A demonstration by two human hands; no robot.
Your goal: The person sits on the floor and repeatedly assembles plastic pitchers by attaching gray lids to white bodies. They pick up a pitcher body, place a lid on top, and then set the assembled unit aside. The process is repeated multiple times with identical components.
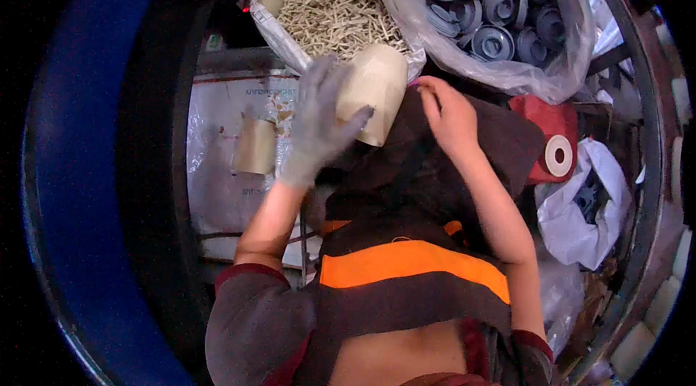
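My left hand (319,114), in a grey glove, grips a cream-coloured hollow cylinder (383,81). Its thumb lies across the near side of the cylinder, which tilts in front of a sack of small pale sticks (330,13). Bare and a little to the right of the cylinder is my right hand (449,114). Its fingers are bent together toward the thumb, and a tiny pinkish spot shows at the tips; what it is, I cannot make out. Both hands are above my dark lap.
Grey round plastic parts (493,9) fill a clear bag at the far right. Another cream cylinder (256,145) rests on a plastic-covered surface (217,201) at left. To the right are a red piece with a pale ring (558,155) and a white bag (583,219) with dark parts.
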